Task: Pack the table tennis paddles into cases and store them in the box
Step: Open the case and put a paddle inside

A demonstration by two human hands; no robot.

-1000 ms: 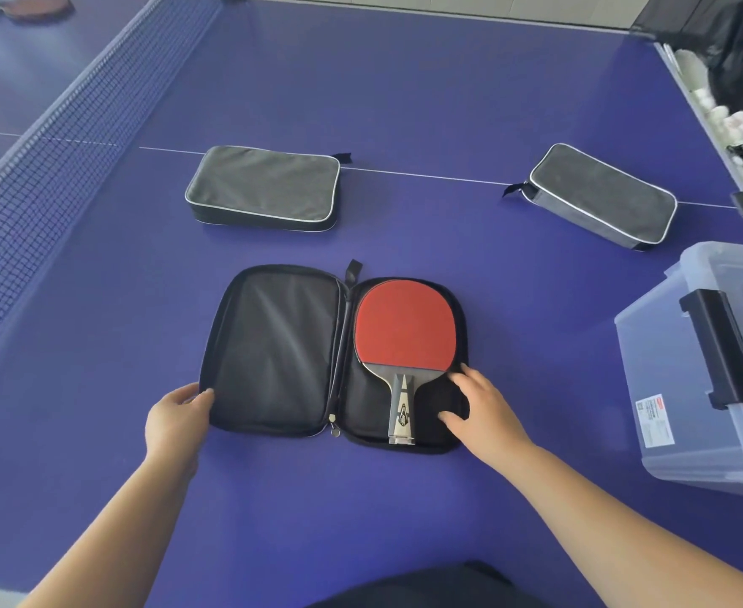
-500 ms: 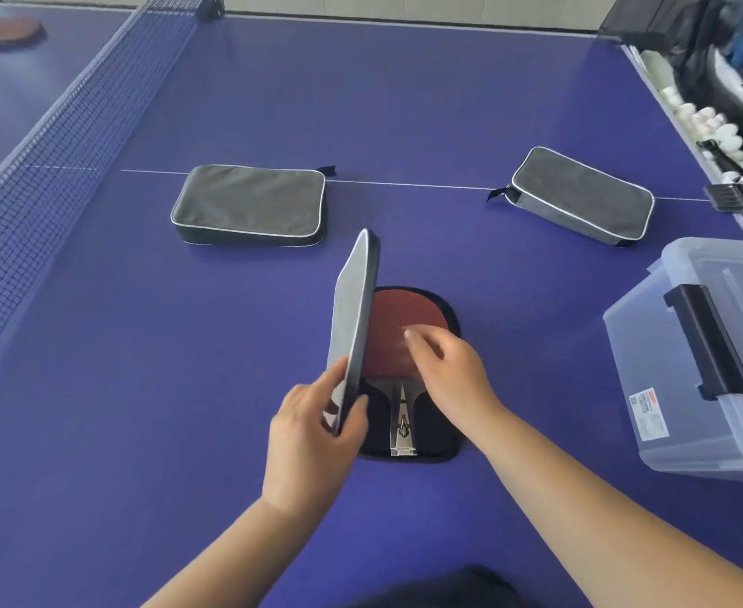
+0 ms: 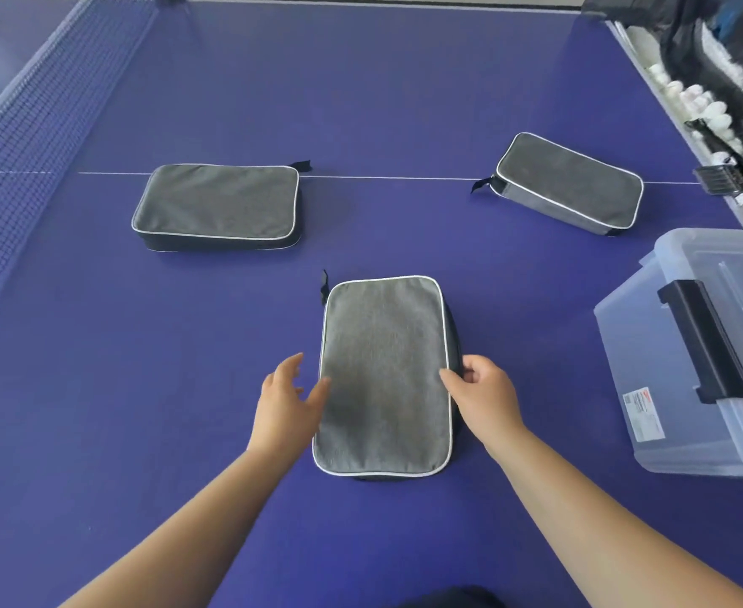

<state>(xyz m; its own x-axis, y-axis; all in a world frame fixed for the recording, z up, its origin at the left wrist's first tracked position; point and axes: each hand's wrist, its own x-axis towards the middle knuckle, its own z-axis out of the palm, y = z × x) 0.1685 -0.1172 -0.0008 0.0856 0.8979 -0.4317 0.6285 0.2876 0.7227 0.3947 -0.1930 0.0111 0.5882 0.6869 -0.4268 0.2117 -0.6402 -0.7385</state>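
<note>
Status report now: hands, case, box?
Left hand open beside near case. Right hand grips its right edge. Case folded shut. Box to the right, path unobstructed.

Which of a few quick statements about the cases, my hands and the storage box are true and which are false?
1. Three grey cases lie on the table. True: the near case, the far left case and the far right case.
2. The near case lies open with a paddle showing. False: its flap is folded shut.
3. The right hand touches the near case's right edge. True.
4. The left hand holds a paddle. False: it holds nothing.
5. The clear box sits left of the cases. False: it sits at the right.
</note>
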